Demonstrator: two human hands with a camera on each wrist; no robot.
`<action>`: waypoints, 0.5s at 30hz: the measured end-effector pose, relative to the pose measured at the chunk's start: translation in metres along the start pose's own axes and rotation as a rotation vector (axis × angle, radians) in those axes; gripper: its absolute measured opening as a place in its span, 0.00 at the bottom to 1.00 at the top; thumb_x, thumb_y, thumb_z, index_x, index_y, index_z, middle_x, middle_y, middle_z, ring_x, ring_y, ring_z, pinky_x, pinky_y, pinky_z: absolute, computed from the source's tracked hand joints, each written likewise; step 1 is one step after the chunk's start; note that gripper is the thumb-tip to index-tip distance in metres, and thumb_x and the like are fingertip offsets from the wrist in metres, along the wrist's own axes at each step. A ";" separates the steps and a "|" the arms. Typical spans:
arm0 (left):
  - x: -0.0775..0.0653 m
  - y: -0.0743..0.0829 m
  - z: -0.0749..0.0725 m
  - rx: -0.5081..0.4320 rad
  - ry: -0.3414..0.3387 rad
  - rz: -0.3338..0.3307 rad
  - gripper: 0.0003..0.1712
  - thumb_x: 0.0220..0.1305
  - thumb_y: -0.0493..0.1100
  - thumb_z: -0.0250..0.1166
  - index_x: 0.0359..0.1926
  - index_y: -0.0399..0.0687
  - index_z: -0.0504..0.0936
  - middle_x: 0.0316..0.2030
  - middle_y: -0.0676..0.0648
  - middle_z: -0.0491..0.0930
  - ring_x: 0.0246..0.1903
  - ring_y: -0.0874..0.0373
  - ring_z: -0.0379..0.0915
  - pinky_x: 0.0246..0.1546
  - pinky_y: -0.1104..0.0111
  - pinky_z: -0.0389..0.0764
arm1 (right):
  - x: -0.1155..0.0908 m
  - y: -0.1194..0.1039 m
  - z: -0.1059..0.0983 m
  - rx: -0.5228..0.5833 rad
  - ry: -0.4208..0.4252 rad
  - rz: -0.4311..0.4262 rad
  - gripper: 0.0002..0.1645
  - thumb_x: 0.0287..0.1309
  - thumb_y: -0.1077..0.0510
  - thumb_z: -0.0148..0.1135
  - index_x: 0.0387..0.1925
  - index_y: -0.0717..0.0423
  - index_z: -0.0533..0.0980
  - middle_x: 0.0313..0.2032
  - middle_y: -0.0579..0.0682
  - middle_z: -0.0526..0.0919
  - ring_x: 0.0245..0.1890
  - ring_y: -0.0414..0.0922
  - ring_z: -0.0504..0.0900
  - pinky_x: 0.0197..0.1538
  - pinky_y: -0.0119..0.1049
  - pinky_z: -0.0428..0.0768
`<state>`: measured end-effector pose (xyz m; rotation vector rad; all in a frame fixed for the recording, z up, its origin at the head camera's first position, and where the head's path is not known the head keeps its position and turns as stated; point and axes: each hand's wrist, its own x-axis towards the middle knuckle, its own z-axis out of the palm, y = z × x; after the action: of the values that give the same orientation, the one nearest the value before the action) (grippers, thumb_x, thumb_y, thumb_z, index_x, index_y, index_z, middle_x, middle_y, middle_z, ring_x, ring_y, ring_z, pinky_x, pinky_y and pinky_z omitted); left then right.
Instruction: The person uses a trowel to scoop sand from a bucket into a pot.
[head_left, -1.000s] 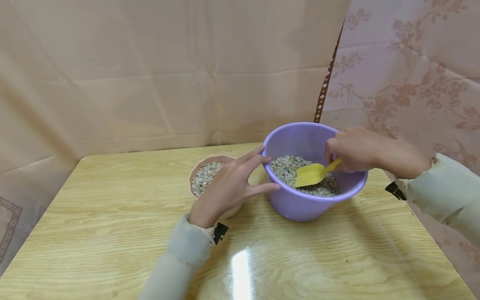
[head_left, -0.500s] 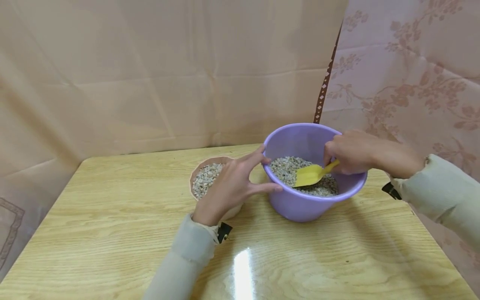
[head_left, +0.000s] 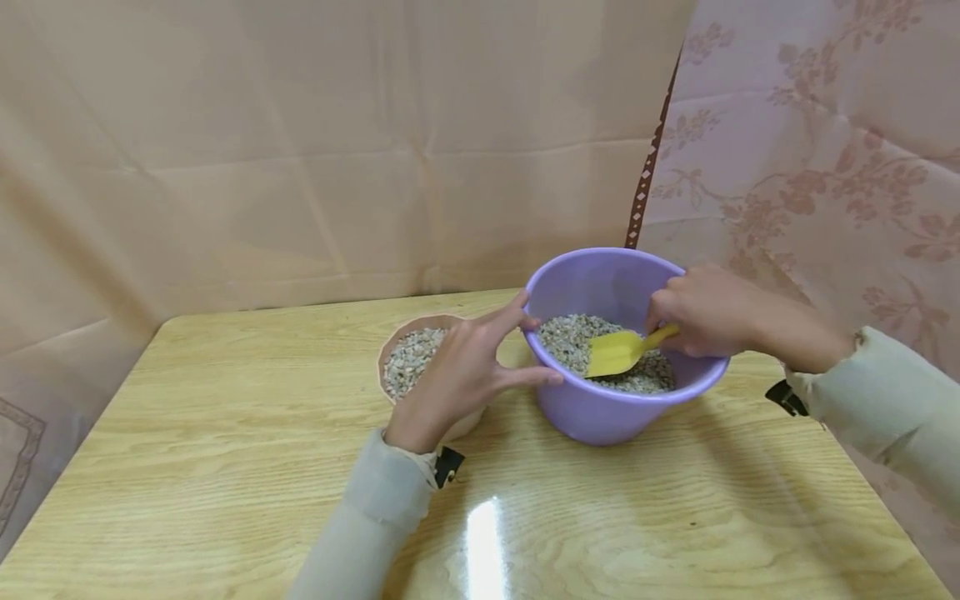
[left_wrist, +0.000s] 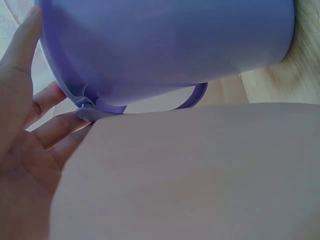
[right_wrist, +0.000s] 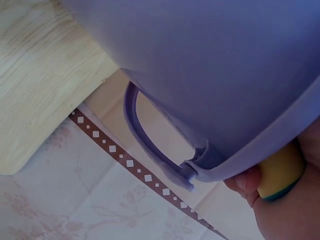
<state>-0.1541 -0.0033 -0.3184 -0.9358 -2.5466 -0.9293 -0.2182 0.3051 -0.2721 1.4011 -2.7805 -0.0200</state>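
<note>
In the head view, my left hand spreads over the left rim of a purple bucket, its fingertips bent over the edge and the thumb against the front outside. Gravel covers the bucket's bottom. My right hand reaches in over the right rim and grips the handle of a yellow scoop, whose blade lies on the gravel. The right wrist view shows the scoop's handle with a green band inside the curled hand. Below my left forearm stands a pale pot filled with light gravel, partly hidden.
A carrying handle hangs down the bucket's far side. Both containers stand on a light wooden table, the bucket toward its right part. Behind the table hang a beige curtain and a floral cloth at the right.
The scoop and my right hand have shifted very slightly down and left inside the bucket. My left hand stays at the rim.
</note>
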 end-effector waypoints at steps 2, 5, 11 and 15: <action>0.000 -0.001 0.000 0.001 0.008 0.005 0.58 0.52 0.65 0.73 0.75 0.42 0.60 0.51 0.53 0.84 0.42 0.63 0.78 0.47 0.66 0.78 | 0.000 0.000 0.001 0.003 0.010 -0.010 0.10 0.44 0.55 0.79 0.31 0.41 0.87 0.26 0.35 0.85 0.21 0.35 0.76 0.28 0.40 0.77; 0.000 -0.002 0.001 0.002 0.019 0.013 0.57 0.52 0.63 0.74 0.74 0.40 0.61 0.51 0.51 0.84 0.44 0.62 0.79 0.48 0.66 0.79 | 0.000 -0.001 0.002 0.004 0.017 -0.013 0.09 0.44 0.54 0.79 0.31 0.41 0.87 0.24 0.35 0.85 0.18 0.33 0.73 0.26 0.38 0.75; 0.000 -0.002 0.002 -0.002 0.026 0.025 0.57 0.50 0.61 0.76 0.74 0.40 0.62 0.50 0.52 0.85 0.41 0.63 0.79 0.45 0.67 0.78 | 0.000 -0.005 0.005 -0.084 0.041 -0.037 0.07 0.45 0.53 0.79 0.29 0.41 0.87 0.21 0.37 0.82 0.17 0.35 0.72 0.23 0.39 0.75; 0.001 -0.001 0.003 -0.001 0.027 0.023 0.58 0.50 0.62 0.76 0.74 0.39 0.62 0.50 0.52 0.85 0.42 0.63 0.79 0.44 0.67 0.78 | 0.001 -0.008 0.004 -0.117 0.062 -0.057 0.06 0.47 0.53 0.78 0.28 0.41 0.86 0.19 0.37 0.79 0.15 0.35 0.70 0.22 0.39 0.73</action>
<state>-0.1559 -0.0017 -0.3203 -0.9442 -2.5081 -0.9311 -0.2127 0.2998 -0.2765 1.4267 -2.6426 -0.1366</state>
